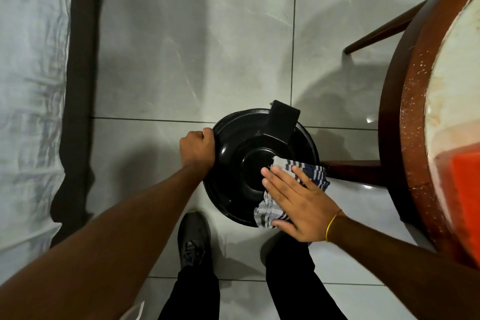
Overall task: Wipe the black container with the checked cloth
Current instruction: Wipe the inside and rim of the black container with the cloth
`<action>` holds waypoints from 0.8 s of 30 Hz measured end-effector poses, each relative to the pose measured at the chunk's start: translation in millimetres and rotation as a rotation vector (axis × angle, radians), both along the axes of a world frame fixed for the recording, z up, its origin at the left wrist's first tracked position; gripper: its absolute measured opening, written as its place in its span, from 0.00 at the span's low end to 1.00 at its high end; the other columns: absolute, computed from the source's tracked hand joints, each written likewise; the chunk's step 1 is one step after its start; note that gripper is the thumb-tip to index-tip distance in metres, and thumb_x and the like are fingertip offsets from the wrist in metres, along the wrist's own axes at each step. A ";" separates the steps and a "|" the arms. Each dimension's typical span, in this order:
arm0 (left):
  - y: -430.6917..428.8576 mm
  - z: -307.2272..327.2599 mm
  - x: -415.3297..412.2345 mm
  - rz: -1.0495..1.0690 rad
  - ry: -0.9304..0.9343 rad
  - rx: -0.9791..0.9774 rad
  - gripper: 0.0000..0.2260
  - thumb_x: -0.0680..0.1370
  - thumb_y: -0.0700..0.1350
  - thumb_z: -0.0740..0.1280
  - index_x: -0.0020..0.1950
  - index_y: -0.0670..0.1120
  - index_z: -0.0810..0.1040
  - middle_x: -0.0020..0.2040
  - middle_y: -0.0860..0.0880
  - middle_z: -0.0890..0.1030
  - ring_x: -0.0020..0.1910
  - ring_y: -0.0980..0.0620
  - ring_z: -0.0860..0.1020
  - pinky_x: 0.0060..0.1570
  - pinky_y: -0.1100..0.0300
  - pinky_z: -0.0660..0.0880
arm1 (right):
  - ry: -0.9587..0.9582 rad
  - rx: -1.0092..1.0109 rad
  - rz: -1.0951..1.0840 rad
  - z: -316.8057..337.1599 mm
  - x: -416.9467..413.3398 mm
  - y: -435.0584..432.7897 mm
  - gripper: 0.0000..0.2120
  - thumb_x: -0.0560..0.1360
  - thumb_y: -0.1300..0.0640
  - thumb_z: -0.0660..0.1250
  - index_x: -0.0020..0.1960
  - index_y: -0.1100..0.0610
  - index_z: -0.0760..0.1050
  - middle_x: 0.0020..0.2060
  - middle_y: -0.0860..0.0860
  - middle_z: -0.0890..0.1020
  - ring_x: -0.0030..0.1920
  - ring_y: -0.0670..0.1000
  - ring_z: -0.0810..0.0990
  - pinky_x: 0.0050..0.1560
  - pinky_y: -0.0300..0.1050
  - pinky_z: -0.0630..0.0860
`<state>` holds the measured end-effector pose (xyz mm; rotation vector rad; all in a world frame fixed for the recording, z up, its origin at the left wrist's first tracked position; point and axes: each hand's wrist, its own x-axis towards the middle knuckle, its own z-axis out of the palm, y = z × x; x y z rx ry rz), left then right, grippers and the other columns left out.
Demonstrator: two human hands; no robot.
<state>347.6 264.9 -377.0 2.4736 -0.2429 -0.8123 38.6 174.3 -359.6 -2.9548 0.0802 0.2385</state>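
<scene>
Watching from my end, I had the bed (28,86) along the far left edge of the view, its pale crumpled sheet hanging beside the grey tiled floor (181,34). Next in, the left hand (198,147) was curled shut on the left rim of the black container (233,163), its fingers wrapped over the edge and bracing it. The container stood on the floor just in front of the person's shoe (193,239), with a domed, glossy lid and a boxy hinge or handle piece at its far side. Over the lid's right half lay the checked cloth (270,212), bunched and pressed down by the right hand (301,205), whose fingers were spread flat and wide on top of the fabric rather than pinching it. A yellow thread band (331,226) sat on that wrist. Furthest right stood a round wooden desk (413,163), with something orange (465,189) on its top. I judged the wiping to be under way: the cloth was in contact with the lid's near-right portion, while the left side, the far side around the hinge piece and the container's walls had no cloth on them. Whether those parts were already clean, I could not tell from the sheen alone.
</scene>
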 end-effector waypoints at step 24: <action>-0.4 -3.2 -1.4 -0.061 -0.068 0.032 0.22 0.81 0.47 0.56 0.27 0.43 0.68 0.26 0.44 0.69 0.27 0.48 0.66 0.29 0.54 0.61 | -0.006 0.049 -0.571 10.2 110.5 94.7 0.52 0.80 0.29 0.59 0.89 0.63 0.48 0.90 0.60 0.48 0.90 0.60 0.47 0.86 0.69 0.47</action>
